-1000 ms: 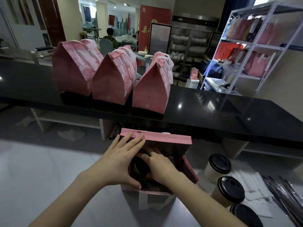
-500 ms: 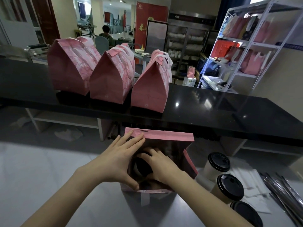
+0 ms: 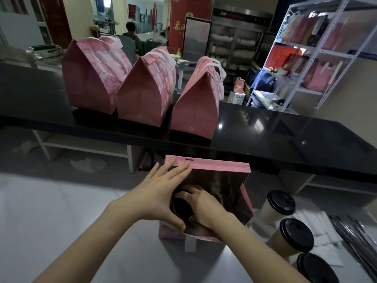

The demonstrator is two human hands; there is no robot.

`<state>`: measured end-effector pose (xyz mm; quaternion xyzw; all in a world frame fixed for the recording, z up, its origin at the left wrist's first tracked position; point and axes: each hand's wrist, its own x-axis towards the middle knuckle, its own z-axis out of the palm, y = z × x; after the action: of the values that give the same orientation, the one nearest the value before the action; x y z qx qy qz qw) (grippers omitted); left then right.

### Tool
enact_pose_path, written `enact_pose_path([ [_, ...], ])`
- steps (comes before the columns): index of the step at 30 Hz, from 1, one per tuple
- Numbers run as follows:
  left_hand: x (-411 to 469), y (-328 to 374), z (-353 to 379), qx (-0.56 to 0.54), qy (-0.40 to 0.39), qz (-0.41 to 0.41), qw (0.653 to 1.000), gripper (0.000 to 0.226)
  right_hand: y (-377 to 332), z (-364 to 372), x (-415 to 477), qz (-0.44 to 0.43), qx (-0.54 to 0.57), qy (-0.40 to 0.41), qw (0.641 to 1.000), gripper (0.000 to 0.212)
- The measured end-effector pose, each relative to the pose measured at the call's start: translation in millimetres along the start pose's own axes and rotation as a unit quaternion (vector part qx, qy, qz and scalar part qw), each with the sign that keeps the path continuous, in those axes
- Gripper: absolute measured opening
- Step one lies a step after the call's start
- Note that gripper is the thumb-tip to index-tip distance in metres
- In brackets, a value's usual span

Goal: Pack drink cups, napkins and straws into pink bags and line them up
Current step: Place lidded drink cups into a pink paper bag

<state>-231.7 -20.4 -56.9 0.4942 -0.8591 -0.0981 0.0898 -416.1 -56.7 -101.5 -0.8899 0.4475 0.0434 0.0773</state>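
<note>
cup [image 3: 182,209] stands lid-up inside the open pink bag [image 3: 220,166] at lower centre, directly beneath the right hand [image 3: 204,207], fingers curled round its lid; left hand [image 3: 158,194] lies flat, bracing the bag's left rim (spare cups [image 3: 281,203] wait lower right).

Dim indoor light; small glints shine on the black counter [image 3: 265,135]; the edges bend and the lower-right corner blurs.
</note>
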Motion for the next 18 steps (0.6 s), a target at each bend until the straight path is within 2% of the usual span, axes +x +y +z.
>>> enact_pose_path([
  [6,5.4,-8.7,0.4,-0.032,0.002,0.020,0.999,0.125,1.6,-3.3,-6.7,-0.020,0.016,-0.033,0.999,0.057],
  [11,9.1,-8.1,9.1,-0.033,0.011,0.039,0.999,0.126,-2.2,-2.9,-1.4,0.019,0.010,-0.057,0.998,0.069],
  [18,20.1,-15.4,6.8,-0.046,0.003,0.034,0.998,0.125,-4.8,-2.1,0.0,0.044,-0.010,-0.062,0.997,0.068],
])
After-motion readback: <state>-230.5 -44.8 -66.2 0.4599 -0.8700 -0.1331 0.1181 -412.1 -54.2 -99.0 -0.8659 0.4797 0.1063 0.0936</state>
